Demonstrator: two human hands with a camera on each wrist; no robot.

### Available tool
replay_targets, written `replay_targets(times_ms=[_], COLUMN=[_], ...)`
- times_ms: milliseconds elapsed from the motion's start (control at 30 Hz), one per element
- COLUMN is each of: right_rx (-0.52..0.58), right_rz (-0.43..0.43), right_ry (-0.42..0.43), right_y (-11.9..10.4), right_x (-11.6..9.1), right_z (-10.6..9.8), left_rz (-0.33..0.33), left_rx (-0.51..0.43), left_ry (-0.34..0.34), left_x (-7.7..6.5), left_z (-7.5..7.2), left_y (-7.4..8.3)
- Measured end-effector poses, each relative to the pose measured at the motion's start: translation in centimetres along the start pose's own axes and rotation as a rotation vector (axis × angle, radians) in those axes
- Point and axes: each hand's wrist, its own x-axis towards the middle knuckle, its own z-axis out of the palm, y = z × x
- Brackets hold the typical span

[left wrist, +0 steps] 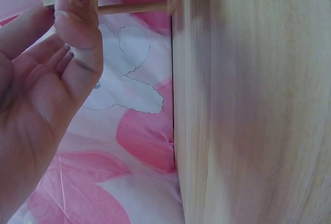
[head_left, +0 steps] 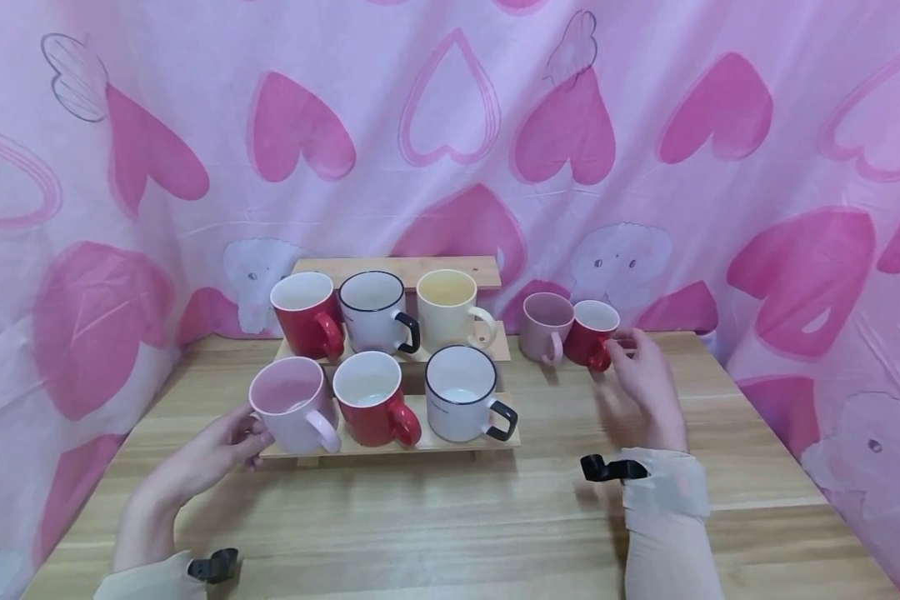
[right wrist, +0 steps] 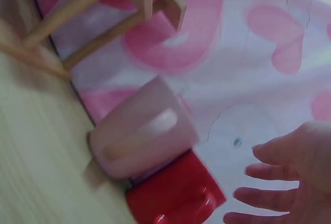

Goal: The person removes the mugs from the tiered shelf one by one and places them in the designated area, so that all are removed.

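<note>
As the R hand (head_left: 645, 371) hangs by the loose red mug (head_left: 580, 343), its fingers are spread nr the handle, not closed on anything; can't tell if a fingertip touches, bc the R wrist view is blurred. That mug stands upright on the desk (head_left: 420, 525), right of the rack (head_left: 412, 271) & nr the desk's back edge, set close against the loose pink mug (head_left: 542, 337). Both handles face the front edge, prob. bc fingers come from that side. L hand (head_left: 213, 450) is at the L end of the lower shelf (head_left: 412, 407), fingers bent & seemingly pinching that end, presumably to steady the rack; it's just beside the lower pink mug (head_left: 292, 421), can't tell whether touching. Next along come the lower red mug (head_left: 363, 417), then the lower white mug (head_left: 453, 414) nr the shelf's R end. Upper shelf (head_left: 502, 343) bears, L to R, the upper red mug (head_left: 300, 329), upper white mug (head_left: 371, 325) & cream mug (head_left: 442, 321). All six are upright, mouths up, handles swung to the R front, prob. so a R hand can hook them easily. Rows are stepped, back one higher, likely so every mug can be seen & reached. Curtain (head_left: 420, 108) hangs behind the desk's back edge
</note>
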Motion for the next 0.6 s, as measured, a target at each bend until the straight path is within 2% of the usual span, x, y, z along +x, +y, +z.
replay_targets(times_ms=[133,400,600], right_rx=[-0.03,0.025,0.12], right_rz=[-0.061,-0.213,-0.218], right_ry=[0.005,0.021,-0.013], right_y=[-1.8,-4.4,-6.4], right_x=[-0.2,-0.3,-0.7], right_z=[0.3,2.5,4.4], left_rz=[-0.009,0.001,-0.025], left_rx=[0.002,0.0,-0.002], left_ry=[-0.004,-0.001,0.013], left_x=[0.1,0.0,0.0], left_z=[-0.1,-0.1,0.1], left_y=[0.1,-0.2,-0.3])
